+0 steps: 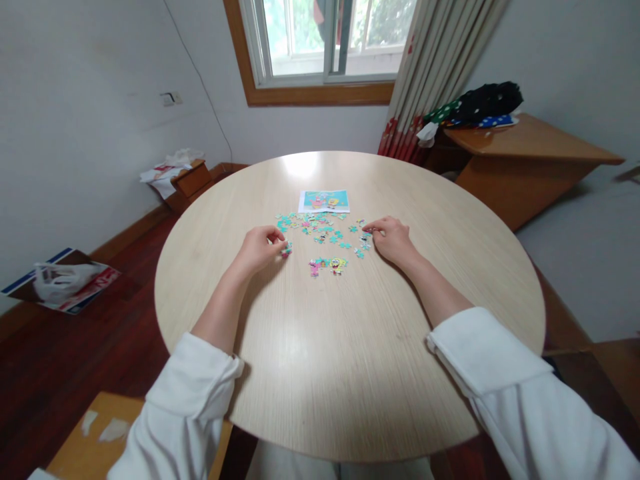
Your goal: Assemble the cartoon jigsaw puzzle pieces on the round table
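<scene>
White walls and a bright wood-framed window rise above dark reddish flooring.

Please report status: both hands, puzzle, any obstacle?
Left hand at puzzle pieces, left side. Right hand at loose pieces, right side. Joined section on table, neither hand covering it.

the table had a smooth wood-grain top with a soft sheen, turning glossy where light struck near its far edge. the puzzle pieces looked like thin, printed card, and the picture sheet was smooth, printed paper. the sleeves were soft, matt cloth. the floor looked like polished wood, the window frame was varnished wood around clear, smooth glass, the curtain was matt cloth, and the bag was thin, crinkled, shiny plastic.
</scene>
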Demonstrator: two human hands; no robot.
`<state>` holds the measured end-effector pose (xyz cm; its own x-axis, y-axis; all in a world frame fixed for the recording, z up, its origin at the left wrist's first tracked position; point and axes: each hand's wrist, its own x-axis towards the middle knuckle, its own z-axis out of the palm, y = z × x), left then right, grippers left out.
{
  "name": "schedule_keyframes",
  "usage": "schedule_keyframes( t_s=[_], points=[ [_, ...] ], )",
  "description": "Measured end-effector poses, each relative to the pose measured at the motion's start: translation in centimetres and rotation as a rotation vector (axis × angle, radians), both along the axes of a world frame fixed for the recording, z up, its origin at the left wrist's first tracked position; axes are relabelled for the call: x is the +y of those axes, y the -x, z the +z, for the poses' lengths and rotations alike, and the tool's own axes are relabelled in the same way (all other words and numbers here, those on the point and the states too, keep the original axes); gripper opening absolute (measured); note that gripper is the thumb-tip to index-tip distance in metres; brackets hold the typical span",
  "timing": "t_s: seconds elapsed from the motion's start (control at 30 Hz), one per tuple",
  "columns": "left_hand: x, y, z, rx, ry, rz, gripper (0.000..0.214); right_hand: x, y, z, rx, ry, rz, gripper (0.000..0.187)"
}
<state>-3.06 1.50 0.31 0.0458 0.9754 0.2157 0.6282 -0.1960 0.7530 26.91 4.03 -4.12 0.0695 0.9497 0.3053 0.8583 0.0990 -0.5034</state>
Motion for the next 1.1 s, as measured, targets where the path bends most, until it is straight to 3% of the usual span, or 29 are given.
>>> schedule_keyframes(
  t_s=[0.2,0.47,1.1],
  points=[
    [-0.2,0.1,-0.4,0.114,0.098,-0.123,0.006,0.1,0.1,0.0,0.001,-0.004,-0.006,0.037],
    [0.1,0.6,-0.9,0.244,0.077,-0.097,0.010,0.3,-0.1,-0.3,0.002,-0.024,-0.001,0.035],
    [0.1,0.3,-0.7,0.179,0.066,-0.132,0.007,0.1,0.0,-0.2,-0.011,-0.023,0.000,0.032]
  ],
)
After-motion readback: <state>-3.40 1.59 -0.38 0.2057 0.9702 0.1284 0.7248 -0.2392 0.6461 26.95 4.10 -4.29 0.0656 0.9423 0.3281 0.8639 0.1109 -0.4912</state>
